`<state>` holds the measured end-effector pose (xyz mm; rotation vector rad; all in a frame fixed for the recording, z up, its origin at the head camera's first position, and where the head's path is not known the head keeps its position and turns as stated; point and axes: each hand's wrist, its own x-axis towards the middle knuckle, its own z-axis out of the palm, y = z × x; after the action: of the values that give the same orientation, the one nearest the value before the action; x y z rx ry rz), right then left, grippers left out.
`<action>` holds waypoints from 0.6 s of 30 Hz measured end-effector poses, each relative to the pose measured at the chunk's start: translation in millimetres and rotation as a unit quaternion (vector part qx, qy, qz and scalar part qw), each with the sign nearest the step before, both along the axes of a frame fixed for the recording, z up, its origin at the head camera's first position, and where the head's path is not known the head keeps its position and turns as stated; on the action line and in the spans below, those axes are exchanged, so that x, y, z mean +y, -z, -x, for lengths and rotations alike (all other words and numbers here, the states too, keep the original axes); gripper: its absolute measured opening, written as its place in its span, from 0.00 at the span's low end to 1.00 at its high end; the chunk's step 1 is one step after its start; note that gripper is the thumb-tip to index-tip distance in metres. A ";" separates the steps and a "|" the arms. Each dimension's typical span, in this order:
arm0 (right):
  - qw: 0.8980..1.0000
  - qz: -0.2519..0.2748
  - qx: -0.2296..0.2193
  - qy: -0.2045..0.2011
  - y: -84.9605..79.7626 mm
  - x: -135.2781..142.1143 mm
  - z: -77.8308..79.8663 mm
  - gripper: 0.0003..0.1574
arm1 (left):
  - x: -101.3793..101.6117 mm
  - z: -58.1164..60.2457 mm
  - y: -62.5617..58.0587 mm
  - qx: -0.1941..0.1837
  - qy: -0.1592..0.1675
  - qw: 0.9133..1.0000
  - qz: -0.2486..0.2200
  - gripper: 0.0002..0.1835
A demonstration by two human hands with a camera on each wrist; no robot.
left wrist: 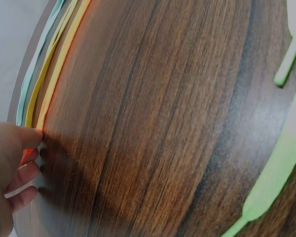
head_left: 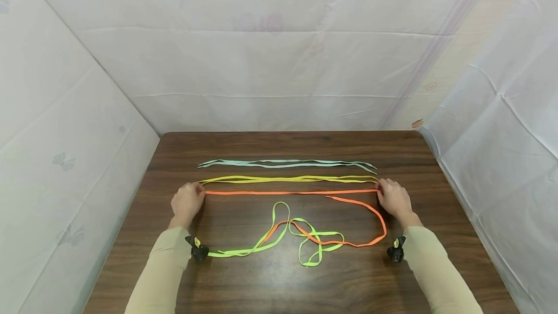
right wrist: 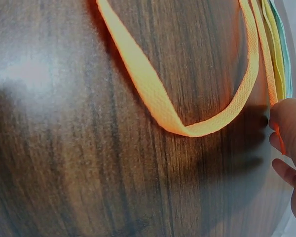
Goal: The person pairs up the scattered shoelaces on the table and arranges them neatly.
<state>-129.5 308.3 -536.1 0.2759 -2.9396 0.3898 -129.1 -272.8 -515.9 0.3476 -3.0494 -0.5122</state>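
An orange shoelace (head_left: 279, 193) runs straight across the table between the two hands. My left hand (head_left: 188, 201) pinches its left end between thumb and finger, and my right hand (head_left: 394, 198) pinches its right end. In the right wrist view the tip of this orange lace pokes out below the fingers (right wrist: 288, 116). A second orange shoelace (head_left: 378, 217) curves from near the right hand down to the middle of the table. It tangles there with loose green shoelaces (head_left: 320, 251). Just beyond the straight orange lace lie yellow shoelaces (head_left: 279, 179), roughly parallel to it.
Pale blue shoelaces (head_left: 279, 164) lie lengthwise farther back on the brown wooden table (head_left: 279, 285). Pale printed sheeting (head_left: 261, 62) stands behind the table and along both sides. A black wrist camera (head_left: 200, 252) overlaps the left end of the green laces.
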 end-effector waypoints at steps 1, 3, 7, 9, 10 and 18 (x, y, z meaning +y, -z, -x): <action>1.000 0.000 0.001 0.001 0.2 0.1 -0.1 0.05 | 0.1 0.2 0.0 0.001 -0.001 1.000 0.001 0.06; 1.000 -0.004 0.003 0.004 0.7 -0.2 -0.4 0.05 | 0.2 0.3 0.7 0.002 -0.002 1.000 0.002 0.06; 1.000 -0.009 0.005 0.010 2.2 -0.6 -1.1 0.05 | 0.3 -0.2 2.1 0.006 0.000 1.000 0.005 0.06; 1.000 -0.007 0.007 0.011 2.4 -0.8 -1.5 0.05 | 0.6 -1.1 2.2 0.013 0.001 1.000 0.005 0.06; 1.000 -0.006 0.008 0.011 2.5 -0.8 -1.7 0.05 | 0.7 -1.7 2.2 0.017 0.002 1.000 0.004 0.06; 1.000 -0.004 0.026 -0.002 2.9 1.2 -5.9 0.09 | -0.1 -9.2 2.4 0.057 0.015 0.998 0.004 0.09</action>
<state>-123.7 309.5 -539.1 0.2892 -2.8900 0.3667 -119.9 -272.9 -518.3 0.2640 -2.9502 -0.5031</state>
